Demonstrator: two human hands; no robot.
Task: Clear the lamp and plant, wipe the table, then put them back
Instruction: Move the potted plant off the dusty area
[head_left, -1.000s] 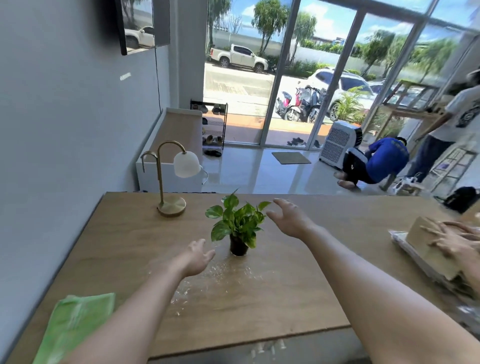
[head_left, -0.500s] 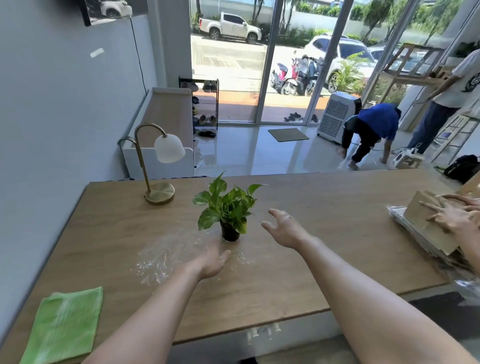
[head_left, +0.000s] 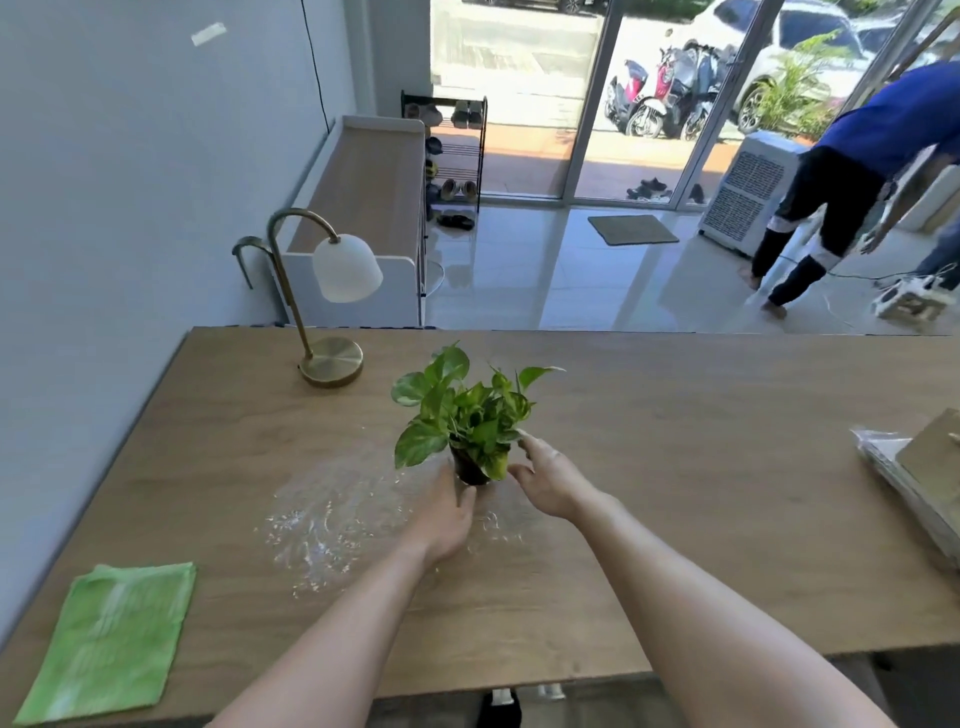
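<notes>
A small green plant (head_left: 467, 415) in a dark pot (head_left: 470, 467) stands upright near the middle of the wooden table (head_left: 701, 467). My left hand (head_left: 447, 512) is at the pot's left side, fingers fairly straight and against it. My right hand (head_left: 545, 480) is at the pot's right side, fingers extended under the leaves, thumb near the pot. Neither hand plainly grips it. A brass lamp (head_left: 332, 358) with a white shade stands at the table's back left. A folded green cloth (head_left: 114, 639) lies at the front left corner.
White spilled specks (head_left: 332, 525) cover the table left of the pot. A stack of cardboard and plastic (head_left: 914, 478) lies at the right edge. Beyond the table, a person in a blue shirt (head_left: 841, 171) bends over on the tiled floor. The grey wall runs along the left.
Both hands have moved in from apart to either side of the pot. The view has tilted further down, and the other person's hands on the cardboard have left the frame.
</notes>
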